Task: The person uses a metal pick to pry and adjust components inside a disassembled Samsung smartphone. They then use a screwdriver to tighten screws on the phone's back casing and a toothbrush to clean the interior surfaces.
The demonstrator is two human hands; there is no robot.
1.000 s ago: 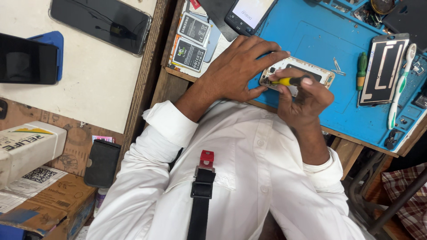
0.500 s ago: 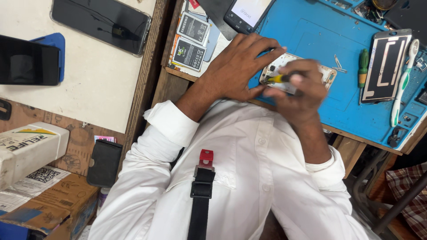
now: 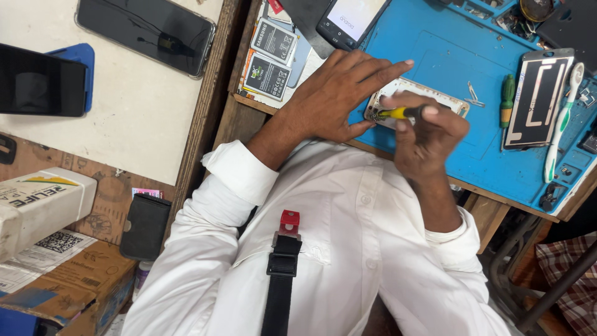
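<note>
My left hand (image 3: 336, 93) lies flat with its fingers spread, pressing on the left end of an opened white phone (image 3: 435, 93) on the blue work mat (image 3: 435, 43). A small yellow-handled screwdriver (image 3: 398, 112) is gripped in my right hand (image 3: 429, 134), and its tip rests at the phone's lower left corner. My fingers hide much of the phone. My white shirt sleeves and a black strap with a red clip (image 3: 283, 249) fill the lower part of the view.
On the mat lie metal tweezers (image 3: 472, 94), a green screwdriver (image 3: 507, 99), a phone frame (image 3: 538, 99) and a white toothbrush (image 3: 563, 118). Two phone batteries (image 3: 270, 59) and a lit phone (image 3: 351, 18) sit above my left hand. Dark phones (image 3: 149, 31) lie on the white surface at left, with boxes (image 3: 40, 208) below.
My right hand has shifted slightly around the screwdriver, its fingers moving on the handle. My left hand has stayed pressed on the phone.
</note>
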